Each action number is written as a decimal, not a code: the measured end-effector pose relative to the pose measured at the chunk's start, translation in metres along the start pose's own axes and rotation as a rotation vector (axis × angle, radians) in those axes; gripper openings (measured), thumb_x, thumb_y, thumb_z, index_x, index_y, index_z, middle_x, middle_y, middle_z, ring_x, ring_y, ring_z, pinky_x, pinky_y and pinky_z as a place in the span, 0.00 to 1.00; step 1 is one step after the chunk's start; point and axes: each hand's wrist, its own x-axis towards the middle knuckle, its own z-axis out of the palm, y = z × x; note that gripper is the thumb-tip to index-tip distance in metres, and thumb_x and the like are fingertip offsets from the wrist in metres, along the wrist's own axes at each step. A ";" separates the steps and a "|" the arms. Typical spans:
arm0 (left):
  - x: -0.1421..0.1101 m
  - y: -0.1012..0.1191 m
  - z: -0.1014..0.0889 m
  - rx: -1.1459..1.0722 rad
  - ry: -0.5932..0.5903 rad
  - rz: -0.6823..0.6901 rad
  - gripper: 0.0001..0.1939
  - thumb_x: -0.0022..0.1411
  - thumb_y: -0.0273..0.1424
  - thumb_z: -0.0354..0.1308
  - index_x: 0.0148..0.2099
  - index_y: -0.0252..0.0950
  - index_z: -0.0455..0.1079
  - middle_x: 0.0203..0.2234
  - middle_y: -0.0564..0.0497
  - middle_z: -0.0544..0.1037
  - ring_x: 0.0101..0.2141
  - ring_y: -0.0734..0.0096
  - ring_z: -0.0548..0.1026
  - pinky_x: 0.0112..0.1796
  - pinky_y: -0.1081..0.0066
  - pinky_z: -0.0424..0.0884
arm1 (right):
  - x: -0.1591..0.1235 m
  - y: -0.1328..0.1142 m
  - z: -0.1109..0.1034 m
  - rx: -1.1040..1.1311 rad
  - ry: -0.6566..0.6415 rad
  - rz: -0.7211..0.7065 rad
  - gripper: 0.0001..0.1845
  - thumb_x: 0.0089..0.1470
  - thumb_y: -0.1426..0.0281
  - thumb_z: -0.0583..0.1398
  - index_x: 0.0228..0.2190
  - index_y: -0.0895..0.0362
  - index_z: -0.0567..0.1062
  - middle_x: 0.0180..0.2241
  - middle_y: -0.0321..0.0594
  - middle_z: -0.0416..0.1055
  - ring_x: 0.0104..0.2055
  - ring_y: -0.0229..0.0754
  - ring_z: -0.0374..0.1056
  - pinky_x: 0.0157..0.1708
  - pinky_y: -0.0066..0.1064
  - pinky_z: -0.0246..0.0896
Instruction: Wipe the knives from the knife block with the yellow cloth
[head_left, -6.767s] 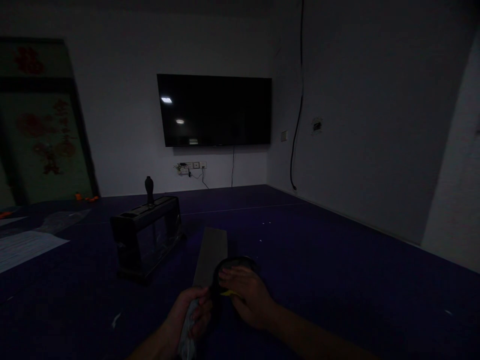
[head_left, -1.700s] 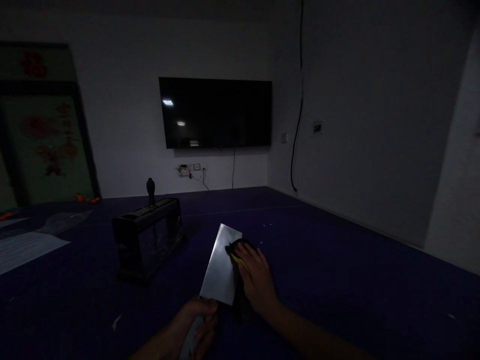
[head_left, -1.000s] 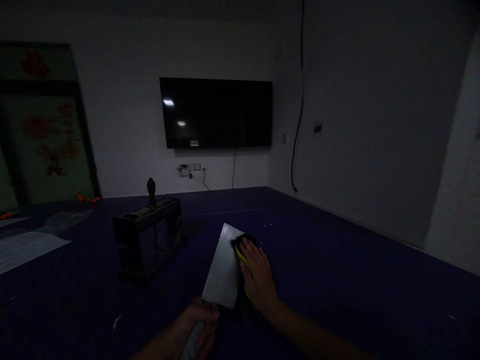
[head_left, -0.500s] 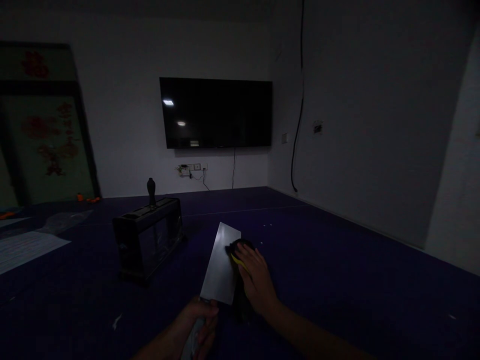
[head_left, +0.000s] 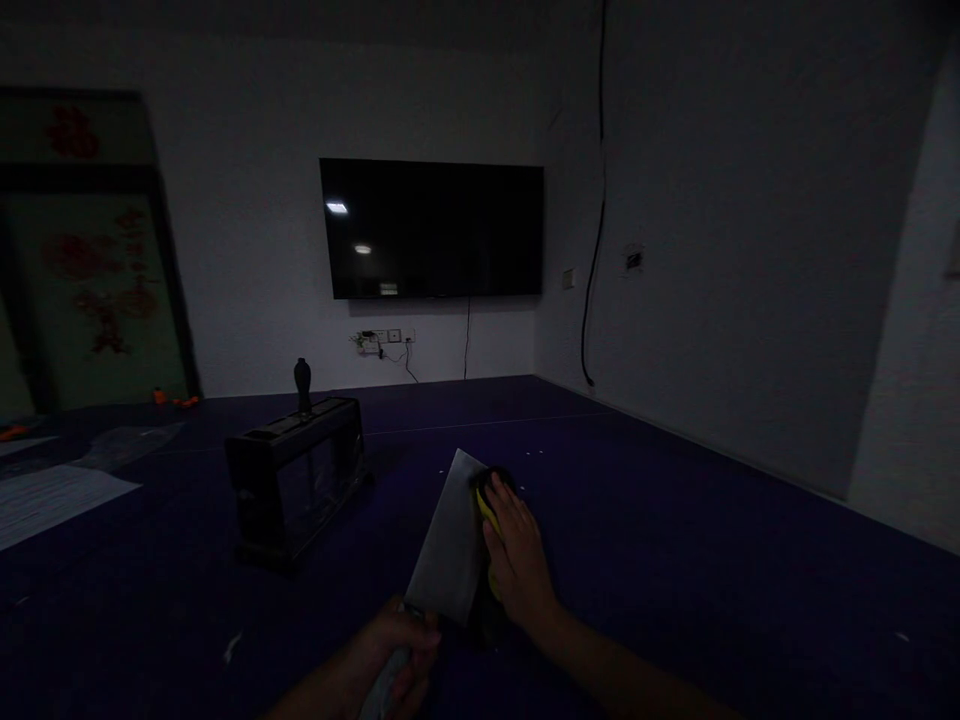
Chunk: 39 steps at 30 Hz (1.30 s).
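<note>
My left hand (head_left: 409, 645) is curled tight around the grey handle (head_left: 384, 688) of a wide knife (head_left: 446, 550), the blade pointing away from me above the dark blue table (head_left: 645, 570); my right hand (head_left: 519, 545) grasps a black and yellow tool (head_left: 486, 508), fingers laid over its top, at the blade's right side near the far end; how my fingertips sit underneath, I cannot see.

My worry is that right side; if it is the sharp one, which this dim light does not let me tell, a skid of the tool could bring my fingers or thumb down on it; pressing too hard, or at a bad angle, would be the likely cause. The handle looks to have a loose, wrinkled covering; should it slide in my palm, the blade could twist sideways under the tool; with my grip all at one end, a push at the far corner would have plenty of leverage. The black stand (head_left: 259, 500) to the left is well apart, so knocking it seems a small risk.
</note>
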 end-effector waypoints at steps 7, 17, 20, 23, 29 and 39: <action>-0.002 0.009 0.007 -0.017 0.022 0.004 0.16 0.49 0.34 0.56 0.14 0.33 0.61 0.04 0.55 0.59 0.07 0.74 0.60 0.12 0.76 0.55 | 0.001 0.001 -0.001 0.011 0.002 -0.040 0.22 0.59 0.66 0.46 0.56 0.50 0.58 0.58 0.39 0.54 0.60 0.45 0.49 0.56 0.48 0.45; -0.013 0.012 0.020 -0.225 0.030 -0.017 0.14 0.51 0.34 0.51 0.17 0.35 0.57 0.04 0.58 0.56 0.04 0.75 0.56 0.04 0.80 0.46 | 0.002 -0.007 -0.008 0.074 -0.106 -0.100 0.21 0.58 0.69 0.48 0.53 0.51 0.63 0.54 0.40 0.61 0.57 0.45 0.55 0.55 0.50 0.47; -0.011 0.011 0.020 -0.215 0.009 -0.017 0.14 0.50 0.34 0.52 0.17 0.35 0.57 0.03 0.58 0.56 0.04 0.75 0.56 0.05 0.80 0.46 | 0.001 -0.006 -0.007 0.057 -0.069 -0.085 0.21 0.58 0.69 0.47 0.53 0.50 0.62 0.55 0.39 0.61 0.57 0.45 0.54 0.55 0.49 0.48; -0.005 0.007 0.013 -0.105 0.030 0.002 0.15 0.48 0.35 0.55 0.15 0.35 0.57 0.03 0.57 0.55 0.04 0.78 0.53 0.08 0.79 0.47 | 0.000 -0.002 -0.003 0.031 -0.023 -0.046 0.21 0.59 0.68 0.46 0.54 0.50 0.61 0.56 0.38 0.58 0.58 0.45 0.52 0.55 0.49 0.48; 0.007 0.000 -0.014 0.079 0.041 -0.092 0.13 0.43 0.32 0.60 0.15 0.31 0.63 0.06 0.55 0.61 0.07 0.81 0.54 0.12 0.79 0.50 | 0.000 0.002 0.002 0.004 0.018 0.030 0.25 0.60 0.66 0.44 0.58 0.52 0.51 0.60 0.41 0.49 0.60 0.46 0.48 0.56 0.47 0.46; 0.009 -0.005 -0.011 0.044 0.044 -0.075 0.16 0.41 0.34 0.61 0.12 0.32 0.60 0.03 0.56 0.57 0.07 0.81 0.54 0.12 0.79 0.47 | 0.000 0.002 -0.001 0.005 -0.025 0.010 0.25 0.61 0.66 0.44 0.59 0.53 0.50 0.61 0.41 0.47 0.61 0.45 0.44 0.57 0.48 0.45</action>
